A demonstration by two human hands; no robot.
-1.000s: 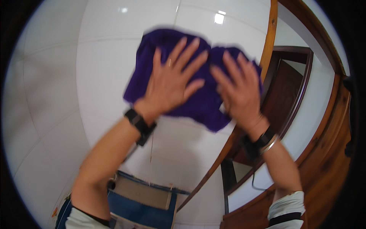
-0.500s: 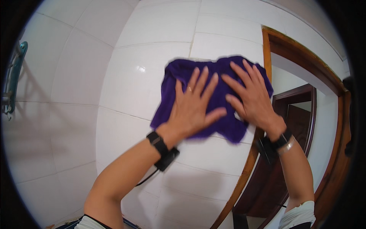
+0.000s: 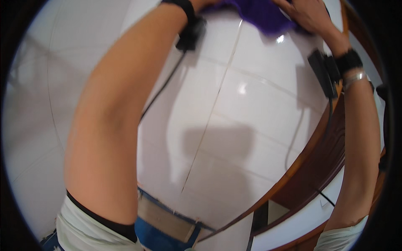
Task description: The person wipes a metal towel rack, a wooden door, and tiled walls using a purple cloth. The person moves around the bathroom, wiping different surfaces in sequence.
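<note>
Cloth, purple, lies against the wall toward its right edge, near the wooden frame, its upper part out of view. Over its right end is the right hand, one digit reaching across the fabric; the rest are cut off, so I cannot tell whether they grip. Only the base of the left hand shows, its fingers unseen. Glossy white tiles carry soft shadows; below sits a blue-and-tan object.
</note>
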